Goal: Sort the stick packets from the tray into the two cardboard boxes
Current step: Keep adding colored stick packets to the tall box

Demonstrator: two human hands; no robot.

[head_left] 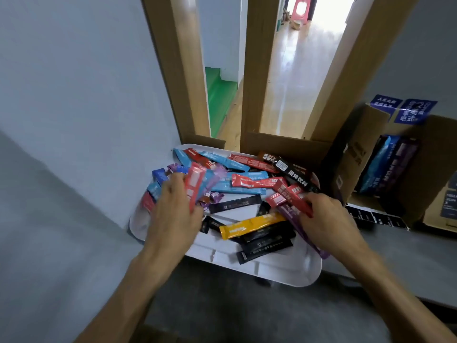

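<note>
Tray point(284, 273): white, on grey table point(408, 251); near-right corner overhangs table edge. Could be tipped if pressed down there.
Stick packets point(247, 184): mixed pile on tray, most toward far side; blue, red, purple, black, one yellow packet point(249, 225). Many left to sort.
Left hand point(173, 214): closed on a fan of several packets at tray's left, a red packet point(195, 184) uppermost. Bundle is loosely fanned; outer ones may be shed when lifted.
Right hand point(326, 219): pinched on a red stick point(294, 196) at tray's right; purple packets lie under hand, whether also gripped can't be told. A neighbour may be dragged off tray.
Cardboard box point(420, 174): right of tray, open toward viewer, dark blue & purple packets stood inside. Flap point(346, 169) leans toward tray; may be snagged on transfer.
2nd box: not clearly made out.
Sorting risk: mixed colours held in left hand, so wrong-box drops are likely unless split first.
</note>
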